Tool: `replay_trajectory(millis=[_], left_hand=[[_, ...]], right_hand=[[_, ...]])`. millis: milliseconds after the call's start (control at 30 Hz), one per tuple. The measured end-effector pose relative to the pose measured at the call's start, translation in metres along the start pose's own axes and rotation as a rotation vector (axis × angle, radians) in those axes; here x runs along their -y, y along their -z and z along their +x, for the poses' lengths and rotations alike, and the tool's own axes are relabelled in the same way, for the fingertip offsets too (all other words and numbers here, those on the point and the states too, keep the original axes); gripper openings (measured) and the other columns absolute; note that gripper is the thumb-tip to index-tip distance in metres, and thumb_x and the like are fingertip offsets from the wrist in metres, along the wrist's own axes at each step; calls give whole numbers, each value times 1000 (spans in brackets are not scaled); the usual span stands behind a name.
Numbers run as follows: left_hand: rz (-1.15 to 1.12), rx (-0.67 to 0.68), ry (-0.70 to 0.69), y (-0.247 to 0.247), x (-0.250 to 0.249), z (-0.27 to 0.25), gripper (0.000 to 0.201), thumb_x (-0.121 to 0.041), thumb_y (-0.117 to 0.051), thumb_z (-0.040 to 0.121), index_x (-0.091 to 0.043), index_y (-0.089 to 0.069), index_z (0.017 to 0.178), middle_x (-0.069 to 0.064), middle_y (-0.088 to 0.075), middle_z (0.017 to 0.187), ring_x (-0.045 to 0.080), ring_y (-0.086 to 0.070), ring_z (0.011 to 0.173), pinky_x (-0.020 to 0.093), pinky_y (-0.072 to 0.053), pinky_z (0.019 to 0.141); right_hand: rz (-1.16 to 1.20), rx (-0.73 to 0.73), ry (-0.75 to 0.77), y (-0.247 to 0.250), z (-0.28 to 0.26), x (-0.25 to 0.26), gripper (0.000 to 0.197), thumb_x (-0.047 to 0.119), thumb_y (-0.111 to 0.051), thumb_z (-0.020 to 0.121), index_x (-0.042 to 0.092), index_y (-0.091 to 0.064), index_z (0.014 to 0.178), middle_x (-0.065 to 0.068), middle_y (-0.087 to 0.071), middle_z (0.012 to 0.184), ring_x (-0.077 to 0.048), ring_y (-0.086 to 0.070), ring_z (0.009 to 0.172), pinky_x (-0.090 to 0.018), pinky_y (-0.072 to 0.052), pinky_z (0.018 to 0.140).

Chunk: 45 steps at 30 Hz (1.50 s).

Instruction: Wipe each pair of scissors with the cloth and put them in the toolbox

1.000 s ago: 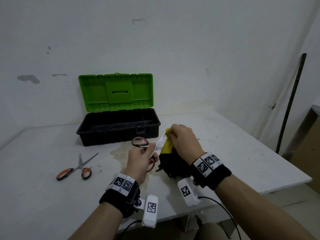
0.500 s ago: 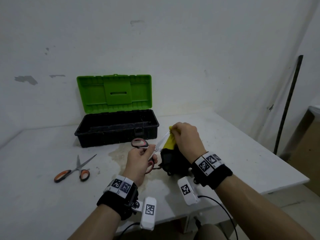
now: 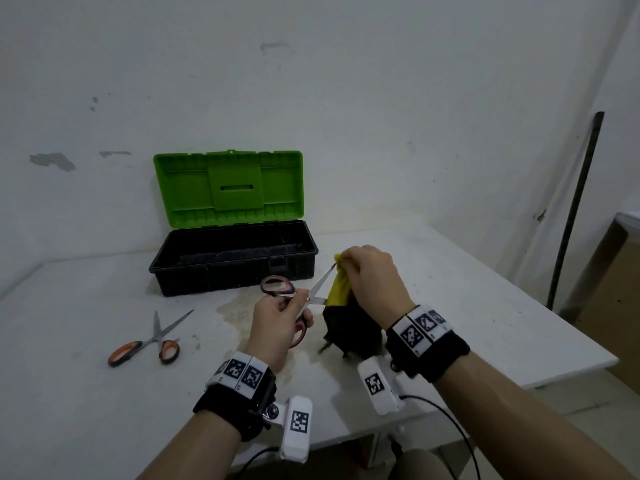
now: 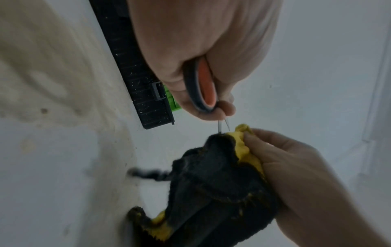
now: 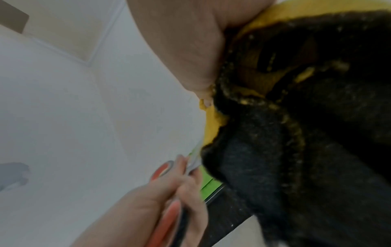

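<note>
While held above the table, scissors in hand: the red-handled scissors (image 3: 294, 299) are in the lower middle of the head view, blades parted and pointing up-right; one blade tip goes into the cloth.
Look of them: handle loops black outside with a red-orange lining, blades pale metal.
Cloth: the cloth (image 3: 349, 320) is yellow on one side and dark, almost black, on the other, bunched and hanging just right of the scissors.
Left hand: the left hand (image 3: 277, 323) has its fingers curled round the handles.
Right hand: the right hand (image 3: 372, 278) pinches the yellow part of the cloth over the upper blade.
Second pair: the orange-handled scissors (image 3: 149, 341) lie flat at lower left, blades a little open, well apart from the hands.
Toolbox: the toolbox (image 3: 235, 258) stands at centre left, black tray, green lid upright.
Table: the table (image 3: 485, 306) is white, with a yellowish stain under the hands.
</note>
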<state>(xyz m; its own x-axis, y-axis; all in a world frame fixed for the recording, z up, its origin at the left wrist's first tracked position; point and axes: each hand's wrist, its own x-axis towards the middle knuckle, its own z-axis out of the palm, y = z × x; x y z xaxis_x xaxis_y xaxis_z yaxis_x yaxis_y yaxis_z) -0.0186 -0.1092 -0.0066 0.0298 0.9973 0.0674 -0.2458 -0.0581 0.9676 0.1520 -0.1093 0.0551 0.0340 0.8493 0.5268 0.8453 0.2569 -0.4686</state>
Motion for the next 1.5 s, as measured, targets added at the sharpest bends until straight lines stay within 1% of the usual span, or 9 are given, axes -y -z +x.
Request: replay_trajectory(millis=[167, 467, 633, 800, 900, 1067, 1200, 1333, 1500], left_hand=[[-1, 12, -19, -1, -1, 3, 26, -17, -58, 101, 5, -66, 91, 8, -58, 61, 17, -56, 58, 24, -48, 54], [88, 15, -25, 0, -2, -2, 25, -20, -61, 99, -1, -68, 85, 8, -61, 60, 17, -59, 55, 23, -48, 55], [209, 45, -89, -4, -6, -2, 28, -17, -61, 99, 2, -69, 81, 13, -62, 61, 16, -59, 57, 22, -48, 56], [266, 43, -73, -2, -4, -4, 31, -24, -64, 97, 2, -70, 80, 8, -65, 60, 22, -61, 60, 35, -50, 65], [158, -20, -4, -2, -3, -3, 27, -21, -63, 98, -3, -68, 78, 7, -63, 59, 20, -60, 59, 32, -47, 62], [-70, -16, 83, -11, -7, -1, 23, -13, -63, 98, -5, -64, 76, 9, -56, 62, 16, -54, 52, 26, -45, 50], [-76, 5, 99, -12, -6, -4, 20, -13, -60, 99, 2, -64, 87, 12, -54, 63, 16, -52, 49, 19, -41, 41], [-69, -15, 110, -10, -3, -4, 18, -13, -62, 99, 1, -66, 87, 10, -57, 60, 20, -54, 54, 19, -41, 41], [-103, -20, 127, -10, -9, -2, 19, -14, -61, 99, 1, -66, 89, 11, -57, 61, 17, -55, 51, 22, -42, 48]], right_hand=[[4, 206, 166, -15, -28, 26, 20, 25, -51, 96, 19, -70, 96, -3, -59, 96, -23, -58, 87, -41, -51, 75], [2, 27, -15, -1, 1, 4, 22, 25, -51, 97, 17, -72, 96, -4, -59, 91, -26, -59, 85, -43, -52, 76], [-92, 278, 132, -6, -17, 27, 19, 24, -49, 97, 22, -68, 101, -4, -54, 101, -28, -59, 91, -45, -52, 77], [-126, 127, -54, 2, 2, 3, 22, 24, -48, 98, 19, -69, 101, -3, -57, 99, -27, -59, 91, -43, -52, 78], [-7, 50, 17, 1, -5, -1, 18, 27, -52, 96, 22, -70, 97, 1, -62, 93, -21, -59, 87, -41, -52, 77], [38, 151, 178, -15, -30, 17, 17, 30, -53, 95, 27, -70, 96, 3, -60, 94, -20, -60, 84, -41, -52, 69], [-21, 70, 56, -10, -17, 12, 18, 31, -52, 97, 26, -69, 97, 0, -60, 94, -23, -59, 87, -40, -52, 72], [1, -21, -83, -3, -2, -1, 18, 27, -51, 96, 26, -69, 98, -2, -62, 94, -24, -60, 90, -42, -52, 78], [-19, 157, 86, -8, -29, 20, 21, 30, -48, 98, 27, -68, 95, 2, -59, 93, -20, -57, 85, -40, -51, 72]])
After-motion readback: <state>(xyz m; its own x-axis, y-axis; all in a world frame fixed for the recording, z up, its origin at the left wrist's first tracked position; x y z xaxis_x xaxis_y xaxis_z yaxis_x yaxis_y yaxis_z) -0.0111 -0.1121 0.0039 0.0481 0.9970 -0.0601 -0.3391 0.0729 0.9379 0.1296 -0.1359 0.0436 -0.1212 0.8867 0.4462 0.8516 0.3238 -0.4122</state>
